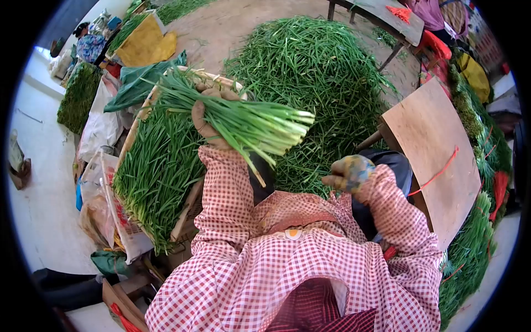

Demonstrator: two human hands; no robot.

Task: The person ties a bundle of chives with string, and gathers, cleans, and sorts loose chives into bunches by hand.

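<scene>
Holding green bunch (265, 123) up in left hand (211, 123), by crate (144, 107) rim.
Left to right: leafy end toward crate, left fingers wrapped round stalks, pale ends fanned over loose pile (315, 66); open gap, then right hand (354, 172), fingers part-curled, hold unclear; board (434, 149) edge beyond. Stalks long, slim, slightly splayed.

We cannot see part of the left hand (207, 124), hidden behind the bunch of chives (254, 122). The upper edge cuts off the table (376, 12) and the person in purple (427, 13) near it. We find the distant person in blue (91, 47) too small to make out clearly.
</scene>
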